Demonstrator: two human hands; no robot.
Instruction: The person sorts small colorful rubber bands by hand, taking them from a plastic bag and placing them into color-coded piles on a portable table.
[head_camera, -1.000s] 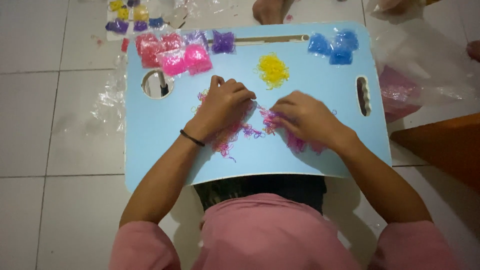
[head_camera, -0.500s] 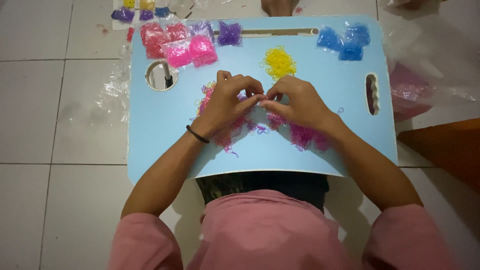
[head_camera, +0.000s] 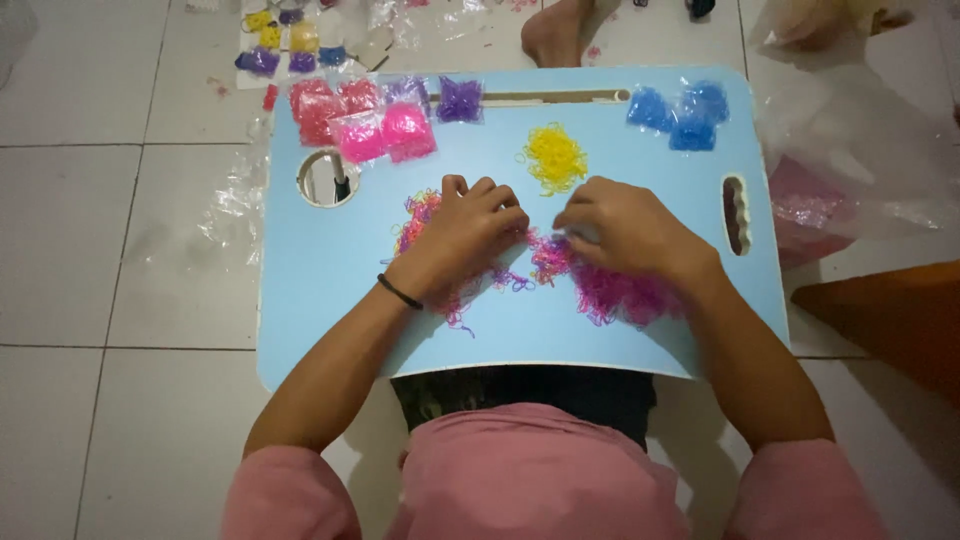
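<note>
My left hand (head_camera: 462, 233) and my right hand (head_camera: 622, 228) rest on a loose heap of small pink and purple rubber bands (head_camera: 600, 290) spread across the middle of a light blue lap table (head_camera: 310, 270). Both hands have their fingers curled down into the bands. The fingertips sit a little apart, with bands between them. Whether either hand pinches a single band is hidden by the fingers. A black band circles my left wrist (head_camera: 399, 291). A small pile of yellow bands (head_camera: 553, 157) lies just beyond my hands.
Pink bags of bands (head_camera: 362, 122), a purple bag (head_camera: 459, 100) and blue bags (head_camera: 680, 112) line the table's far edge. A round cup hole (head_camera: 323, 178) is at left, a handle slot (head_camera: 735, 213) at right. Clear plastic (head_camera: 232, 200), more bags (head_camera: 275, 45) and another person's foot (head_camera: 552, 35) are on the tiled floor.
My hands, pinched together half a second ago, have parted and dropped back onto the heap. The view has shifted slightly, showing more floor beyond the table.
</note>
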